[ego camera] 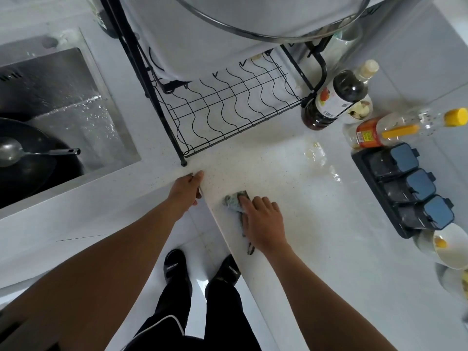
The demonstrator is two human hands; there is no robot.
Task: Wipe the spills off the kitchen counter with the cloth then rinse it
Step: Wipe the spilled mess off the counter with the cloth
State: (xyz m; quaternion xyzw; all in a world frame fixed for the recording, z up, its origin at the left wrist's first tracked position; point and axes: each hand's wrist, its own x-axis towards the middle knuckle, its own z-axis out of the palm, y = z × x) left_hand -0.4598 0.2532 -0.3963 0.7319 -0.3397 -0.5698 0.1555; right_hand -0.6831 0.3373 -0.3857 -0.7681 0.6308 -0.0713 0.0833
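Note:
A small grey-green cloth (234, 200) lies on the white speckled counter (316, 236) near its front edge. My right hand (263, 220) presses flat on the cloth with straight fingers and covers most of it. At the counter's inner corner my left hand (187, 188) rests, its thumb on top and its fingers curled over the edge. A shiny, slightly yellowish spill (320, 158) spreads over the counter to the right, beyond the cloth. The steel sink (83, 102) is at the left and looks wet.
A black wok (33, 163) with a metal ladle (15, 153) sits in the sink. A black wire dish rack (228, 107) stands behind my hands. Sauce bottles (334, 100), an oil bottle (400, 127), a dark seasoning box (405, 186) and white bowls (448, 247) line the right side.

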